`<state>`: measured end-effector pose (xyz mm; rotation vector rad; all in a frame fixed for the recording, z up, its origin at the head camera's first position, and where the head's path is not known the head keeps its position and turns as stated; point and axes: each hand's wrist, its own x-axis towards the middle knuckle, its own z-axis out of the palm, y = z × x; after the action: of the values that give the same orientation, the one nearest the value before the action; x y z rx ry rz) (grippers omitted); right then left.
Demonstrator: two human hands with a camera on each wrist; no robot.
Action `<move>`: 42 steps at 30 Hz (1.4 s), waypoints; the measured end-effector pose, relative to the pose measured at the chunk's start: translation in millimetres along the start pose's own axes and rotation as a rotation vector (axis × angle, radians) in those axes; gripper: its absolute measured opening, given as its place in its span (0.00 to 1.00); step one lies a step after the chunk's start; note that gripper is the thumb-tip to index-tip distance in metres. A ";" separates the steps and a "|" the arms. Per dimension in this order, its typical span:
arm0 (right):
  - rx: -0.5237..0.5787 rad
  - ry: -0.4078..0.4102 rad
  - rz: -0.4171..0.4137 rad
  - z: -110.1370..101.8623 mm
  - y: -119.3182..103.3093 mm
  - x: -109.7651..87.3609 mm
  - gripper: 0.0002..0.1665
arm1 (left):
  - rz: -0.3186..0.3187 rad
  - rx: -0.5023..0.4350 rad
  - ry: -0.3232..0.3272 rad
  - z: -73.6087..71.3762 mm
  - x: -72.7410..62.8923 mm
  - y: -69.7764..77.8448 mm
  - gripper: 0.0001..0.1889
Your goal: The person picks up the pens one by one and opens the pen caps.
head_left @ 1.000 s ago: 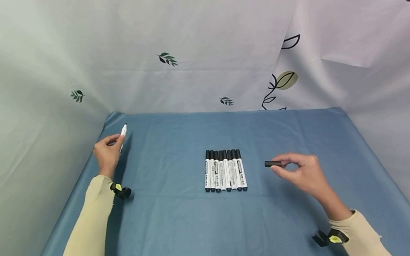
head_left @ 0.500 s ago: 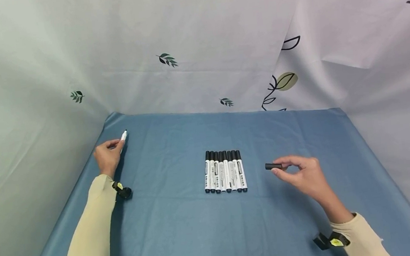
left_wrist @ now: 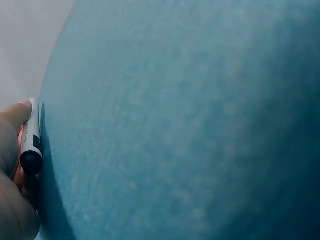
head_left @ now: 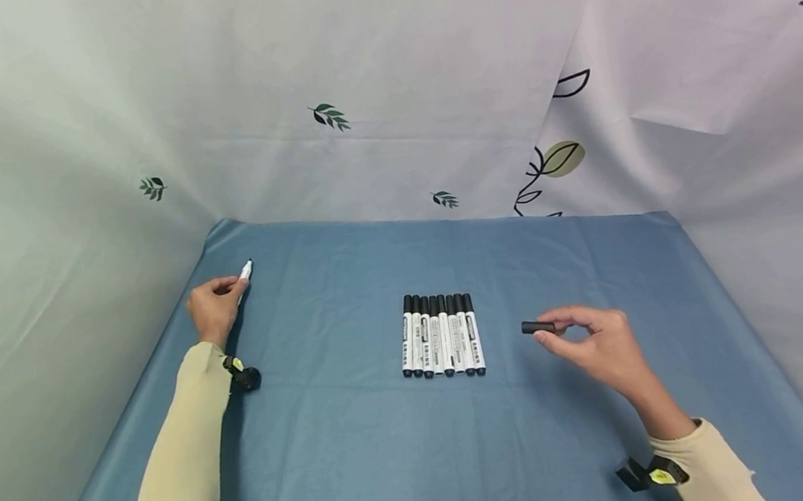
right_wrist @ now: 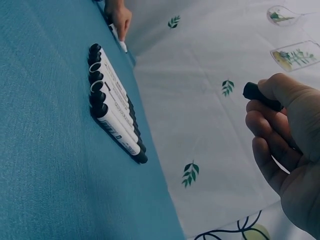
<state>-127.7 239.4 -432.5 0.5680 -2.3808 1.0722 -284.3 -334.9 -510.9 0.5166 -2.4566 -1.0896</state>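
At the far left of the blue cloth, my left hand [head_left: 213,309] pinches an uncapped white marker [head_left: 245,271], its dark tip pointing away from me. In the left wrist view the marker's black end [left_wrist: 31,162] sticks out below the thumb. On the right, above the cloth, my right hand [head_left: 598,340] holds a black marker cap [head_left: 538,327] between thumb and fingers. The same cap [right_wrist: 261,96] shows in the right wrist view. Between the hands lies a row of several capped white markers [head_left: 445,336], side by side, black caps away from me.
The blue cloth [head_left: 365,458] covers the table. Pale fabric walls [head_left: 381,57] with printed leaves rise at the back and both sides. A small black camera [head_left: 244,376] is strapped to the left wrist, and another camera [head_left: 649,473] to the right.
My left hand has lowered the marker toward the cloth and shifted slightly nearer. The right hand with the cap stays almost in place, and the row of markers looks the same.
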 end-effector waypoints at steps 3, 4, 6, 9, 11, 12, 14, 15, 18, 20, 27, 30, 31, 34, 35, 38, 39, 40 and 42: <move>0.000 0.003 -0.003 0.4 1.5 -0.6 0.17 | -0.005 0.008 -0.010 0.1 -1.2 0.7 0.19; 0.001 0.005 -0.007 0.5 2.1 -0.8 0.17 | -0.005 0.009 -0.015 0.1 -1.4 0.9 0.19; 0.009 0.007 -0.012 0.6 3.2 -1.0 0.18 | -0.005 0.010 -0.020 -0.2 -0.9 0.7 0.19; 0.013 0.008 -0.014 0.6 4.3 -1.1 0.18 | -0.010 0.007 -0.029 -1.9 -0.1 0.1 0.21; 0.012 0.008 -0.013 0.7 4.7 -0.6 0.18 | -0.013 -0.004 -0.035 -4.2 0.0 0.0 0.22; 0.009 0.009 -0.013 0.9 5.0 -0.4 0.17 | -0.013 -0.007 -0.039 -5.6 -0.2 0.2 0.23; 0.006 0.009 -0.010 1.4 5.4 0.1 0.17 | -0.010 -0.019 -0.049 -8.4 -0.9 0.7 0.24; 0.006 0.010 -0.008 1.7 5.7 0.4 0.17 | -0.010 -0.025 -0.053 -9.7 -1.7 1.0 0.25; 0.002 0.009 0.001 2.1 6.5 1.0 0.16 | -0.001 -0.021 -0.052 -13.1 -4.8 2.2 0.26; -0.001 0.010 0.010 2.0 7.0 1.3 0.16 | 0.007 -0.036 -0.034 -14.6 -7.6 3.2 0.26; -0.008 0.042 0.052 1.0 9.4 4.3 0.16 | 0.101 -0.156 0.070 -17.2 -22.3 14.0 0.23; 0.004 0.067 0.084 0.3 11.1 5.9 0.17 | 0.152 -0.211 0.074 -14.5 -32.0 23.5 0.21; 0.010 0.074 0.096 0.1 10.9 6.7 0.17 | 0.167 -0.224 0.075 -13.5 -35.9 26.8 0.21; 0.033 0.093 0.139 -0.1 9.0 10.1 0.16 | 0.206 -0.279 0.061 -11.7 -51.3 38.3 0.19; 0.040 0.101 0.153 -0.1 7.8 11.9 0.15 | 0.219 -0.297 0.052 -11.4 -56.9 42.1 0.19; 0.071 0.138 0.196 -1.4 3.8 18.3 0.13 | 0.247 -0.344 0.018 -10.8 -74.5 53.5 0.17; 0.075 0.155 0.211 -1.9 4.7 20.3 0.13 | 0.253 -0.361 0.004 -10.2 -79.7 56.4 0.16; 0.082 0.173 0.229 -2.4 6.8 22.0 0.12 | 0.260 -0.375 -0.012 -9.9 -85.2 59.5 0.16; 0.079 0.211 0.268 -3.8 14.4 24.4 0.12 | 0.273 -0.393 -0.038 -8.9 -95.5 65.2 0.15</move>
<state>-154.2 246.9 -424.9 0.1525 -2.2785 1.2754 -209.6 -253.4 -475.8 0.0389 -2.1783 -1.4201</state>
